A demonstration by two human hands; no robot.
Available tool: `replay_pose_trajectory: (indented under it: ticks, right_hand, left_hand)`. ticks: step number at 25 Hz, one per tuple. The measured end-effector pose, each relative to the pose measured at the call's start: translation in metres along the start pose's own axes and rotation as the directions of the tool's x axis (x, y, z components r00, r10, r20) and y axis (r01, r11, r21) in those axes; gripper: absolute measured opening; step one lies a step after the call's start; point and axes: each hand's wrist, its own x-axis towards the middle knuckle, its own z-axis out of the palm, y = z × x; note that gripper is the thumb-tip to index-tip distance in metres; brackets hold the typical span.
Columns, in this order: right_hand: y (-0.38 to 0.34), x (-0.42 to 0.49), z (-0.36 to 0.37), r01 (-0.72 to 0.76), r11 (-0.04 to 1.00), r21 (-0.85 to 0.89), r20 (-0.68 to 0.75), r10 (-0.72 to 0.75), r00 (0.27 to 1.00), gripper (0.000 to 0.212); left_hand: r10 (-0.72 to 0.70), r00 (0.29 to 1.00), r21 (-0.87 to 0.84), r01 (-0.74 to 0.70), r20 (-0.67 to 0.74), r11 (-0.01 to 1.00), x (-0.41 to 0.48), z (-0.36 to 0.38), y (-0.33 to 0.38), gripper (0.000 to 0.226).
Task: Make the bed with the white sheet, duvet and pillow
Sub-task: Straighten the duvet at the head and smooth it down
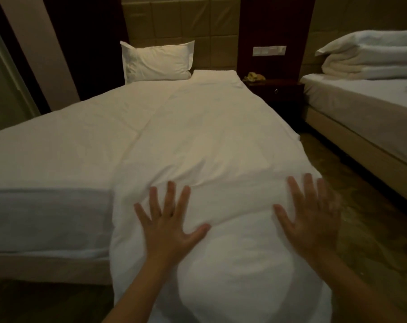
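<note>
A white duvet [209, 136] lies lengthwise along the right half of the bed and hangs over its foot toward me. My left hand [170, 224] and my right hand [312, 215] press flat on the duvet at the foot edge, fingers spread and straight. The white sheet [58, 145] covers the mattress on the left half. A white pillow [158, 60] leans against the padded headboard at the far left corner of the bed.
A dark nightstand [274, 89] with a small yellowish object stands right of the bed head. A second bed [365, 117] at the right carries a folded white duvet [372, 57]. Patterned floor runs between the beds.
</note>
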Motion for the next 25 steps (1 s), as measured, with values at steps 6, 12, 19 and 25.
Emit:
replay_pose_trajectory:
  ticks: [6, 12, 19, 25]
  right_hand:
    - [-0.064, 0.031, -0.01, 0.132, 0.986, 0.105, -0.123, -0.119, 0.985, 0.059]
    - [-0.042, 0.064, 0.01, 0.142, 0.99, 0.015, 0.034, -0.142, 0.989, 0.068]
    - [-0.042, 0.066, 0.01, 0.128, 0.992, -0.016, 0.068, -0.126, 0.99, 0.069]
    - [-0.044, 0.067, 0.004, 0.119, 0.993, 0.003, 0.09, -0.119, 0.989, 0.068]
  left_hand:
    - [0.033, 0.988, -0.056, -0.042, -0.154, 0.998, 0.051, -0.026, 0.008, 0.077]
    - [0.003, 0.997, 0.026, -0.001, -0.082, 1.0, 0.086, -0.013, -0.035, 0.075]
    - [-0.022, 0.999, -0.01, 0.022, -0.028, 1.0, 0.086, -0.011, -0.041, 0.071]
    - [0.01, 0.996, -0.026, -0.012, -0.093, 1.0, 0.086, -0.006, -0.043, 0.07]
